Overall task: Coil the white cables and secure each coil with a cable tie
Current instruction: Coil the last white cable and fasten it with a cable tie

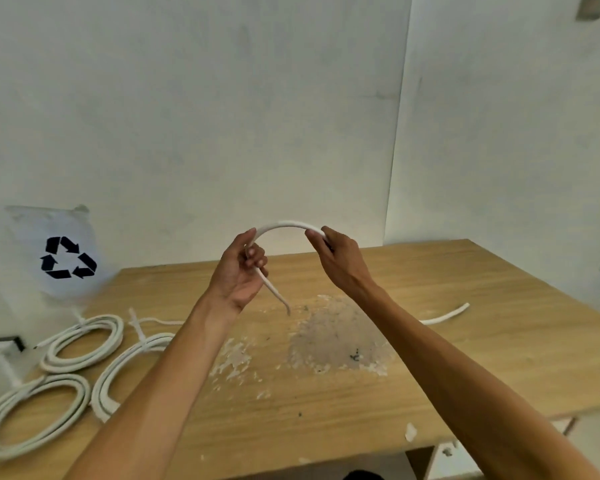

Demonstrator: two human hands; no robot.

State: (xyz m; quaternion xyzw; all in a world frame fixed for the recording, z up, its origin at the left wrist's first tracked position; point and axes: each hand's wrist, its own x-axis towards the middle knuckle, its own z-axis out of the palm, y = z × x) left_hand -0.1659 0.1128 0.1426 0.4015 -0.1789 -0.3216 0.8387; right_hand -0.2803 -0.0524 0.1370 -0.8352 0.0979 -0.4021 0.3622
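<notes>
first loop of a new white cable [284,226]: left hand [238,271] and right hand [336,256] both grip it above the bench [430,341]; next, bring the slack round into a coil.

3 tied coils [84,342] of white cable lie on 1 table [465,341], 1 loose cable [284,226] is up in 2 hands [238,271], and 1 plastic bag [59,251] stands behind.
</notes>
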